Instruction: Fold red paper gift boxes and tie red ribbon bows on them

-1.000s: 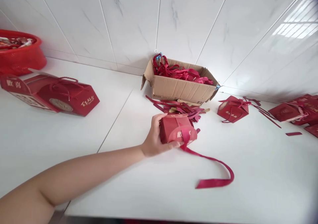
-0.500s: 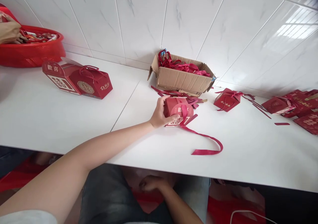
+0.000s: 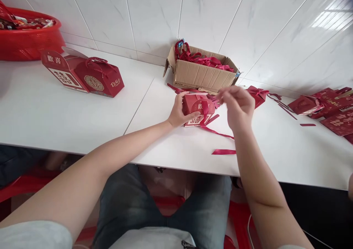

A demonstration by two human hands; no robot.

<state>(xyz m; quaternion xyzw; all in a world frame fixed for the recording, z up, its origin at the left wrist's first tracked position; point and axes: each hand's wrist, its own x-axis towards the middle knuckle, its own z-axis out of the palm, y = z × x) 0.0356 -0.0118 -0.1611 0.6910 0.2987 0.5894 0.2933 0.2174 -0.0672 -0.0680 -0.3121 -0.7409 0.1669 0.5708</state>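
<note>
On the white table a small red gift box with white lettering stands with my left hand wrapped around its left side, thumb across the front. A dark red ribbon runs over the box front and trails onto the table to the right, partly hidden by my right forearm. My right hand hovers just right of the box, apart from it. Its fingers are loosely bent and somewhat blurred, and nothing shows between them.
Behind the box, a cardboard carton holds tangled red ribbons. A larger red box stands left, near a red basin of wrapped pieces. To the right are a tied red box, ribbon scraps and several more red boxes.
My right hand has risen from my lap to above the table, beside the box. My left hand keeps its hold. The other person's hand at the basin is out of sight.
</note>
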